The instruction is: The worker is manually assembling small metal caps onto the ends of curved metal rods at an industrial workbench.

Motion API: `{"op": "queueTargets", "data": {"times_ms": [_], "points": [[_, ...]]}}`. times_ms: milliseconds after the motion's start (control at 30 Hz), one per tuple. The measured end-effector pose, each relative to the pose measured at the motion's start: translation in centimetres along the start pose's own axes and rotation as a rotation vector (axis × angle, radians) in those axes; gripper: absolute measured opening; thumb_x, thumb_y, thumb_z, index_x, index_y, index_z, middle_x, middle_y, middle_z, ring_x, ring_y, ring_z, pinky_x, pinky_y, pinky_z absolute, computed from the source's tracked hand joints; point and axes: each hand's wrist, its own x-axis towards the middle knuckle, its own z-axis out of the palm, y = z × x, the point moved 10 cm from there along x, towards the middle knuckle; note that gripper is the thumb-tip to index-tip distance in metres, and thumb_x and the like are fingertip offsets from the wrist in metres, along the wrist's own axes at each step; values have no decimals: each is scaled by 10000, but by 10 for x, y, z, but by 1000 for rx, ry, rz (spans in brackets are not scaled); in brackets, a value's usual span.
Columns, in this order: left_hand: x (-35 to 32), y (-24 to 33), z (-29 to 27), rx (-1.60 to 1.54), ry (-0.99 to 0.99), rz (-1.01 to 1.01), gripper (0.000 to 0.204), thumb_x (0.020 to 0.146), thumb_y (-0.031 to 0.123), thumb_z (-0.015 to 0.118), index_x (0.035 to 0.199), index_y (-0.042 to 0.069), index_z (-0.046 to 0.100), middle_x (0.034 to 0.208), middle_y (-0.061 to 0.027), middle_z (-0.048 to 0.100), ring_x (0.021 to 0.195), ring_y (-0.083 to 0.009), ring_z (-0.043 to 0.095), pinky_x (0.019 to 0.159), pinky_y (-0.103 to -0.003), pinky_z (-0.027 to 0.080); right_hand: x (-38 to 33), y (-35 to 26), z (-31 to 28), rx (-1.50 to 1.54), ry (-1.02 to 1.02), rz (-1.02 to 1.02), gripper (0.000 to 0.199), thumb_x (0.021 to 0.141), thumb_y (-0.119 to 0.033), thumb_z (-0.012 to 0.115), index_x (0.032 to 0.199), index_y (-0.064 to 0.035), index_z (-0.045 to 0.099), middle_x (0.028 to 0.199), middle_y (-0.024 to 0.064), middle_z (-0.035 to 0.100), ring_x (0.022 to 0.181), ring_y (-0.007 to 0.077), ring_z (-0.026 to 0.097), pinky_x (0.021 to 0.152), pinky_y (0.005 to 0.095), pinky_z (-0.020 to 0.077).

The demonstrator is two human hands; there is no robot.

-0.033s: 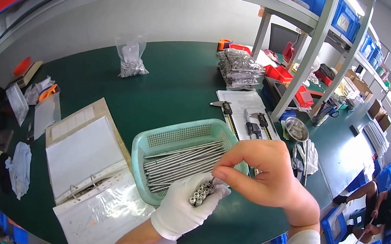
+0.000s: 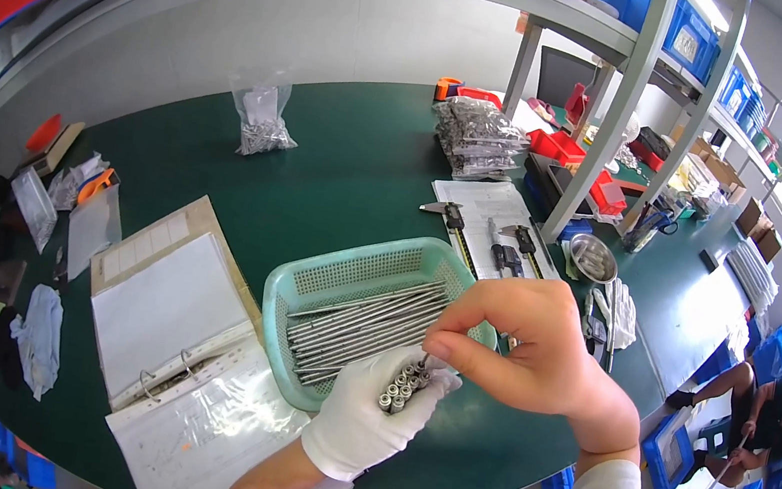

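Observation:
My left hand (image 2: pixel 366 413), in a white glove, is closed around a bundle of slim round metal parts (image 2: pixel 403 388). Their hollow ends face up, and the glove hides their length. My bare right hand (image 2: pixel 522 350) is just above the bundle, thumb and forefinger pinched together at its far edge. A small dark tip shows under the pinch, too little to name. Behind the glove, a pale green perforated basket (image 2: pixel 277 303) holds many long thin metal rods (image 2: pixel 364 327), lying roughly parallel.
An open ring binder (image 2: pixel 168 313) lies left of the basket. Beyond the basket, calipers (image 2: pixel 455 219) rest on paper near stacked bags of metal parts (image 2: pixel 478 136). A metal bowl (image 2: pixel 593 260) stands by a shelf post (image 2: pixel 612 116). A person (image 2: pixel 774 423) sits at far right.

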Motion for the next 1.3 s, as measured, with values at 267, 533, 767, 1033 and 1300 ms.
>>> {"op": "queueTargets", "data": {"times_ms": [267, 533, 767, 1033, 1300], "points": [[0, 2, -1, -3, 12, 3, 173, 804, 34, 623, 970, 5, 588, 812, -83, 670, 706, -165, 647, 653, -258, 493, 1, -1, -1, 28, 56, -89, 71, 741, -56, 686, 740, -15, 628, 643, 82, 604, 554, 237, 588, 490, 306, 449], [1, 15, -2, 85, 18, 34, 156, 809, 21, 598, 965, 14, 589, 771, -58, 648, 641, -148, 608, 617, -257, 479, 3, -21, 6, -234, 38, -259, 123, 721, -103, 689, 708, -53, 578, 603, 70, 541, 537, 266, 534, 468, 348, 404], [-2, -5, 3, -76, -20, -84, 138, 824, 34, 589, 962, 29, 584, 725, -40, 620, 581, -98, 564, 562, -240, 454, 0, -7, 7, -118, -30, -189, 102, 706, -51, 692, 725, -27, 595, 642, 73, 578, 538, 241, 551, 493, 328, 418], [-4, -11, 3, -165, -6, -132, 123, 832, 47, 594, 952, 29, 575, 708, -39, 607, 586, -90, 560, 545, -234, 442, -2, -33, -7, -239, 89, -316, 75, 704, -26, 659, 733, -26, 590, 646, 75, 575, 522, 239, 541, 467, 328, 406], [-2, -11, 2, -95, -1, -84, 163, 802, 43, 612, 957, 17, 568, 716, -74, 612, 598, -139, 583, 575, -257, 458, -7, -15, 5, -172, 26, -258, 87, 690, -28, 670, 732, -26, 594, 645, 69, 577, 514, 239, 534, 460, 321, 405]]}}
